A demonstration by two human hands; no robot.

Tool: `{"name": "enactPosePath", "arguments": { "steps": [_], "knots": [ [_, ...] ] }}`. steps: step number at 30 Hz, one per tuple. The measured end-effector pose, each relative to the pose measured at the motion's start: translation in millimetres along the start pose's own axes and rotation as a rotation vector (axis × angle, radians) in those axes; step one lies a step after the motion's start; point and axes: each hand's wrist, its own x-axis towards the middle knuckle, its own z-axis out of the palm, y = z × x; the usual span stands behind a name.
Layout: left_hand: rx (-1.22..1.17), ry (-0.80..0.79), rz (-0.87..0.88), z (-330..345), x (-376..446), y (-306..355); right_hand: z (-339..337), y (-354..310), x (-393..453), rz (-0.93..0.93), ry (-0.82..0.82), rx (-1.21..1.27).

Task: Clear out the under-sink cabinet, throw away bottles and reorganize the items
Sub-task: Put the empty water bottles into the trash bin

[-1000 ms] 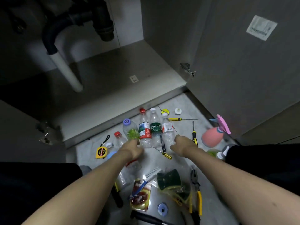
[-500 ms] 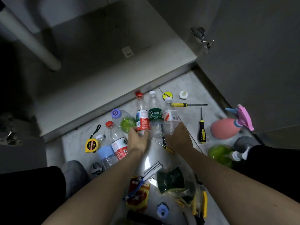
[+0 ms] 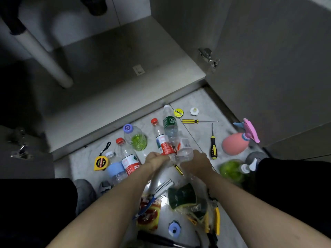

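2 hands (image 3: 156, 161) (image 3: 196, 162) hold 3 bottles (image 3: 165, 144).

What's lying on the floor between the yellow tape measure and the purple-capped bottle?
In the head view, a red-capped bottle lies between the tape measure and the purple-capped bottle, its cap pointing towards the cabinet.

Head camera looks steeply down, close over floor (image 3: 202, 104) before open cabinet (image 3: 125, 56).

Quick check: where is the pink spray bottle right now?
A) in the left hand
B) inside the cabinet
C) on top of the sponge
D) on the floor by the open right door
D: the pink spray bottle lies on the floor beside the open cabinet door, untouched by either hand.
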Motion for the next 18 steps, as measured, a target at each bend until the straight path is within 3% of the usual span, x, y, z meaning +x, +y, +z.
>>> {"name": "enactPosePath", "arguments": {
  "steps": [9,13,18],
  "knots": [
    [-0.071,-0.074,-0.079,-1.4,-29.4,-39.9,8.3,35.7,-43.0,-0.185,-0.1,-0.235],
    [-0.035,-0.134,-0.11,-12.7,-36.8,-40.2,-2.7,40.6,-51.3,-0.173,-0.154,-0.114],
    [-0.012,-0.218,-0.065,-29.2,-52.5,-17.3,-22.3,30.7,-56.3,-0.091,-0.103,-0.022]
  ]
}}
